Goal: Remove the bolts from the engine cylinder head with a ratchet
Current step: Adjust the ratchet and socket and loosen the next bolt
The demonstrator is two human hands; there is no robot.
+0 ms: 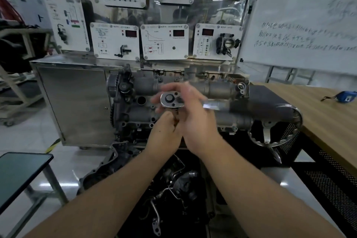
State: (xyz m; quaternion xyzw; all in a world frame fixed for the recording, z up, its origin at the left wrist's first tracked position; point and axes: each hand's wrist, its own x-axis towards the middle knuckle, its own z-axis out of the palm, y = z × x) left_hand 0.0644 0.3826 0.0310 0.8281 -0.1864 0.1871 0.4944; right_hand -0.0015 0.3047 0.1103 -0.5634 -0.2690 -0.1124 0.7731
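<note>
I see my right hand (195, 114) gripping a shiny chrome ratchet (171, 99), its round head over the middle of the grey metal cylinder head (139, 118). My left hand (164, 133) sits just beneath, fingers curled toward the socket, though blur hides whether it holds anything.

My silvery chrome ratchet (171, 99) shines over the dull grey cylinder head (218, 88), beside a tan woodgrain counter (328, 118) bearing a blue tape measure (345, 96), below white panels (164, 41) with red displays.
</note>
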